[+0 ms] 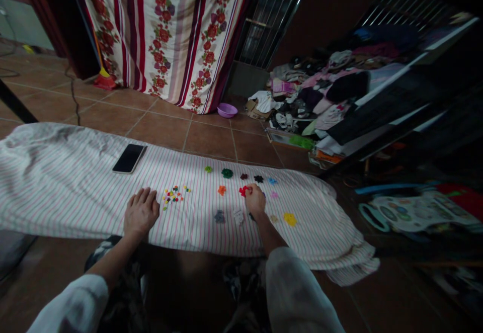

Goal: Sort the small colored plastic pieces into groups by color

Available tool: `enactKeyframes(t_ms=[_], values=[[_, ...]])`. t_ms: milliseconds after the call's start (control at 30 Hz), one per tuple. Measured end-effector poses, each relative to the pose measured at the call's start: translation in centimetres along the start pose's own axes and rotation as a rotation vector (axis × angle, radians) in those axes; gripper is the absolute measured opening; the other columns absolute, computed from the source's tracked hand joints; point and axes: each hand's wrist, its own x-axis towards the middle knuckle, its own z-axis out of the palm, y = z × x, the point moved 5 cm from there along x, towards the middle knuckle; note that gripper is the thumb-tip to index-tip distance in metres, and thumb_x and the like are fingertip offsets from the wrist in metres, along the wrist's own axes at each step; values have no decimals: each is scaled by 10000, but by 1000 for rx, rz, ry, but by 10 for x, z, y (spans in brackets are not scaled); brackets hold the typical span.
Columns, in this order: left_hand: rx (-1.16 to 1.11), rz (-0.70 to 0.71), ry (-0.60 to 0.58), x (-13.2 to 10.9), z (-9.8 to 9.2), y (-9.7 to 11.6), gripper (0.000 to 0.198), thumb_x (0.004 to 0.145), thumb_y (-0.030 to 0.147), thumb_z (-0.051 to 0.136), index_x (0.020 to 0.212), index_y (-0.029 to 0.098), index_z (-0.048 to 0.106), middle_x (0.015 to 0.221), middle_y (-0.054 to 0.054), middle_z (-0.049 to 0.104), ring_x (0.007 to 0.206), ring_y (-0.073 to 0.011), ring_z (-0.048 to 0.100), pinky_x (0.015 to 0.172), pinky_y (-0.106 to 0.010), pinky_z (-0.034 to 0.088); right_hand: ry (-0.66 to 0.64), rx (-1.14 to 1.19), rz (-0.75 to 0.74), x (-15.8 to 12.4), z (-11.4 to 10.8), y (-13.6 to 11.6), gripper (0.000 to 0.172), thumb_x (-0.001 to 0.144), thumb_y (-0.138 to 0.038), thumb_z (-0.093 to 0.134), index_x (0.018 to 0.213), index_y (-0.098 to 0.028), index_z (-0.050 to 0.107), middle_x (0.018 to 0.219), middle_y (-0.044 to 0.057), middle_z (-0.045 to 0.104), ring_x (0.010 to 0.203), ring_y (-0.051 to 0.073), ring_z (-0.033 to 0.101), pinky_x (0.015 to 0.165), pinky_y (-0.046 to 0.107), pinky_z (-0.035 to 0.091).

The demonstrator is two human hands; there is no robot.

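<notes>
Lying open, palm down, on a white striped cloth, the left hand is just beside a multicoloured scatter of tiny pieces. The right hand curls its fingers at a small bright-red heap; whether it grips any, I cannot tell. Beyond lie a dark-green heap and, farther, a round purple basin.

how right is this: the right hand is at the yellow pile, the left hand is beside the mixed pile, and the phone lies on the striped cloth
Not quite: the head view shows the right hand at the red pile. The left hand is beside the mixed pile, and the phone lies on the striped cloth.
</notes>
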Motion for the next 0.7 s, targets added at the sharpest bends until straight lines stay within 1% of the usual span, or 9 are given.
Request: enactKeyframes(t_ms=[233,467,700], values=[[-3,-2,8,-1,2,-1,348,887,254,438,1143,148,648,1256,-146,641,1235,-295,536,1037,-454,381,-28,-31,-46,-2,4,1,250,831,-150,448,944,-177,669,953,74,668,869,180,599,795,269,412],[-17,-2,-2,-1,1,0,366,894,253,421,1151,124,646,1259,-161,635,1241,-306,526,1043,-455,367,11,57,-88,-4,8,5,294,805,-160,430,920,-167,700,962,88,666,868,187,592,835,292,436],[-1,-7,-7,1,-1,1,365,900,253,406,1151,136,643,1261,-148,636,1236,-301,530,1036,-452,372,61,115,-110,-2,4,2,301,791,-188,418,883,-177,705,940,86,664,849,195,579,832,315,444]])
